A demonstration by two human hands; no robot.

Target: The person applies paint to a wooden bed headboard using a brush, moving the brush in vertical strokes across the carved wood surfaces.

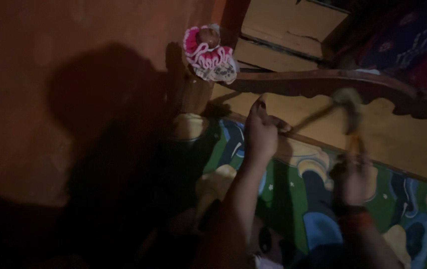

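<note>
The scene is dim. My left hand [260,130] is raised over a bed and pinches one end of a thin cord or strap [313,118] that stretches to the right. My right hand [351,175] grips a blurred stick-like object [349,107], whose top meets the far end of the cord. Both hands hover just in front of a carved wooden headboard [397,137]. Motion blur hides what the object is.
A bedsheet [303,199] with a green, blue and yellow cartoon print lies below my hands. A pink and white frilled doll-like ornament [208,52] sits on the headboard's corner post. An orange-red wall [49,99] fills the left. Wooden panels [293,25] stand behind.
</note>
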